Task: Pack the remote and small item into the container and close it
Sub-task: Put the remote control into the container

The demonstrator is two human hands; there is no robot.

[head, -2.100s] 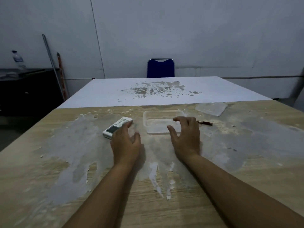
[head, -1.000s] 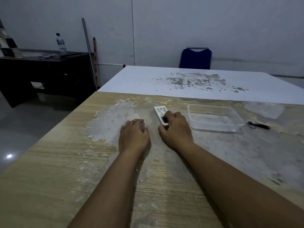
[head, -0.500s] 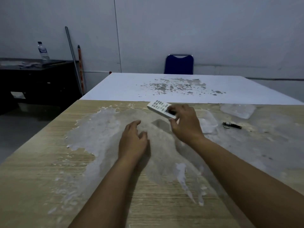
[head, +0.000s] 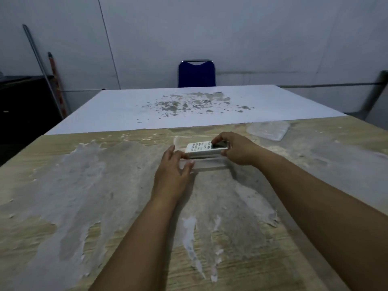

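Note:
A white remote [head: 199, 148] with grey buttons lies lengthwise over the clear plastic container [head: 206, 164] in the middle of the wooden table. My right hand [head: 237, 149] pinches the remote's right end, at its dark screen. My left hand [head: 172, 171] holds the container's near left corner, fingers curled on the rim. The clear lid [head: 268, 131] lies flat on the table to the back right. The small dark item is hidden behind my right hand.
The wooden table [head: 63, 185] is blotched with pale peeling patches. A white table [head: 189, 106] with grey flecks adjoins it behind. A blue chair [head: 197, 74] stands at the far side. Poles [head: 50, 76] lean on the wall at left beside a dark desk.
My right hand lifted the remote off the table and carried it right, over the container. My left hand moved forward from the table and took the container's corner.

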